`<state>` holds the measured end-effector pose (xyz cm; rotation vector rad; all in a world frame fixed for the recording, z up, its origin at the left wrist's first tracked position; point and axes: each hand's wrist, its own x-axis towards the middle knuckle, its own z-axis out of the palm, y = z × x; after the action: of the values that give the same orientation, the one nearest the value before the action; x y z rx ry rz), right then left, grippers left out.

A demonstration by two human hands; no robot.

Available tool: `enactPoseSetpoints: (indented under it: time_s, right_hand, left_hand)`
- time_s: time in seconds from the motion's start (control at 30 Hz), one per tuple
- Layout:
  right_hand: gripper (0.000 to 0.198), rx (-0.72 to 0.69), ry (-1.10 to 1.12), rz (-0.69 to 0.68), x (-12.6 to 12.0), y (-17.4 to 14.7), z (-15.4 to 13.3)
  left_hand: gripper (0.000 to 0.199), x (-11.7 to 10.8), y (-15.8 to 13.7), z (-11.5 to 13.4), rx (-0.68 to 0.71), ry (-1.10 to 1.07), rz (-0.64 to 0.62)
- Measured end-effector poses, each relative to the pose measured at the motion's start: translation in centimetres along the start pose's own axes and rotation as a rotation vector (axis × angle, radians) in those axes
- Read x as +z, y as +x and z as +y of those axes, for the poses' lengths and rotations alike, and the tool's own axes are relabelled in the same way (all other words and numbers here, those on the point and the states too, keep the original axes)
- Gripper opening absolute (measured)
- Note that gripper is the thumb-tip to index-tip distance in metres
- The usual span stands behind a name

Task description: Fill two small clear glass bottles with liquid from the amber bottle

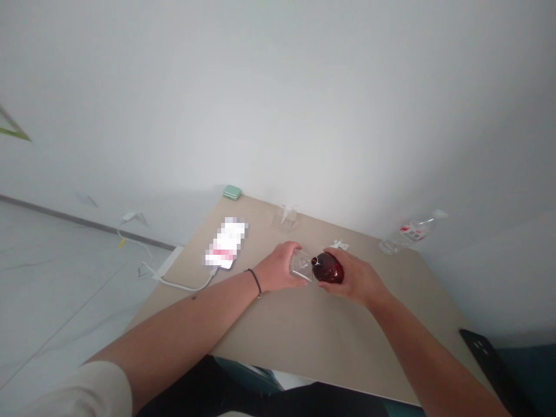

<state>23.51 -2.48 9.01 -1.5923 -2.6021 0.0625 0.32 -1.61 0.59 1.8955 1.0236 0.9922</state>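
Note:
My left hand (280,266) is wrapped round a small clear container (301,264) low over the middle of the table. My right hand (354,277) grips a glossy dark red bottle (330,269). The bottle lies tilted on its side, its narrow dark neck pointing left at the clear container's opening. Neck and container are very close; whether they touch I cannot tell. Any liquid passing between them is too small to make out. Just behind my right hand is a small white item (339,245), partly covered by the fingers.
On the beige table (304,341), a phone (226,243) with a white cable (186,286) lies left. A green case (231,192), a clear container with white material (285,219) and a plastic water bottle (410,233) line the back, near the wall (304,104).

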Motion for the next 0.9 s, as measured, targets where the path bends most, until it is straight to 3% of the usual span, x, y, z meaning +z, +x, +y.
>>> enactPoseSetpoints:
  time_s: [0.9]
  right_hand:
    - [0.07,-0.039,-0.123,-0.028,-1.2,1.0,-0.6]
  left_hand:
    - [0.083,0.1,-0.2,-0.3,0.0,-0.066,0.029]
